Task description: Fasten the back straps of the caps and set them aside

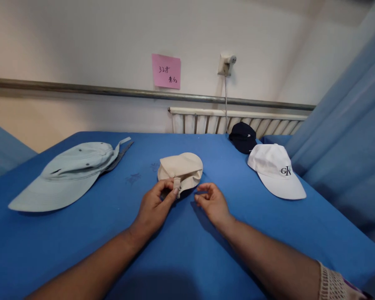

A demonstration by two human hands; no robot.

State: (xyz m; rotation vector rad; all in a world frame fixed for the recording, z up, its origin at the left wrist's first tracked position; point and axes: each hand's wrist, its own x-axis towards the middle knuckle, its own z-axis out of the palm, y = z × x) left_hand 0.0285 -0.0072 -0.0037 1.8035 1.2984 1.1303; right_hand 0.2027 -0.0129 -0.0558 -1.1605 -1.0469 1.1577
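Observation:
A beige cap [184,166] lies in the middle of the blue-covered table, its back strap and opening turned toward me. My left hand [158,202] pinches the strap at the cap's near edge between thumb and fingers. Just right of the cap, my right hand [213,204] hovers over the cover with fingers curled but apart, and nothing shows between them. The cap's brim is hidden from view.
A pale green cap [71,171] with a loose strap lies at the left. On the right are a white cap [273,166] with black letters and a dark navy cap [243,135]. Behind the blue cover [112,246] stand a radiator [203,121] and a metal rail [112,89]; a blue curtain [346,121] hangs right.

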